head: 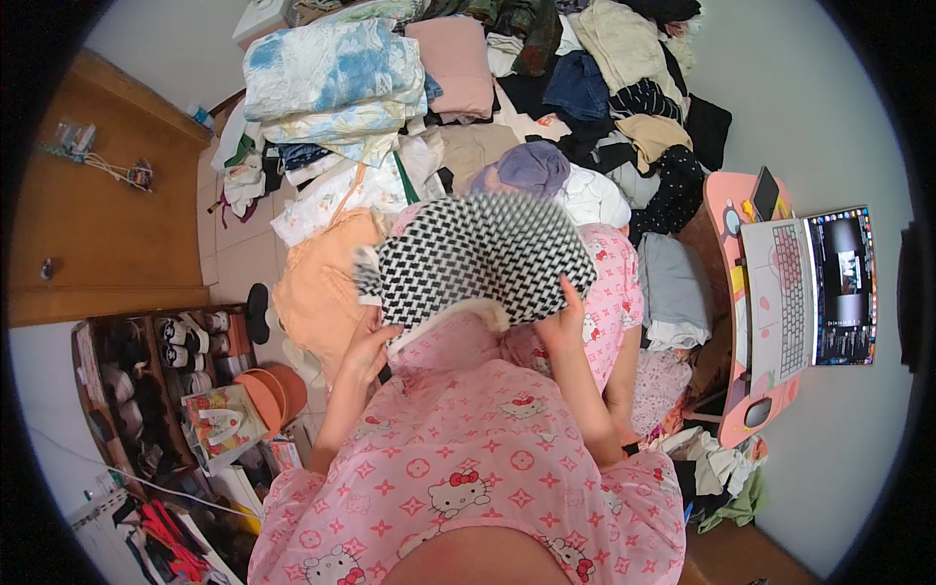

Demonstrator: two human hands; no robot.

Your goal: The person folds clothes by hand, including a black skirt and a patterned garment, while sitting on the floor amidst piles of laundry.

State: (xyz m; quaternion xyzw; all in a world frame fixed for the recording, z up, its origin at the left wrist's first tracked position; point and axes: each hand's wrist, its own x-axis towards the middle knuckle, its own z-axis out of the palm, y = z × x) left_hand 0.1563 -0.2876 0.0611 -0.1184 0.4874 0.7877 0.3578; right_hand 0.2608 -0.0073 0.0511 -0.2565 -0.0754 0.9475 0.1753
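Note:
A black-and-white patterned cloth item [475,256] with a cream edge is stretched between both hands above my lap, partly blurred. My left hand [374,347] grips its lower left corner. On the lower right side, my right hand [564,318] holds it with the thumb on top. Just beyond it lie a rolled purple garment [530,168] and a white garment [596,199]. A peach-orange garment [322,270] lies left of the cloth.
Folded blue-and-white bedding [333,69], a folded pink cloth [452,66] and heaped clothes lie ahead. A pink folding table [720,197] with a laptop [786,292] stands at right, beside folded grey clothes [673,281]. A shoe rack [157,322] and a wooden door [110,219] are at left.

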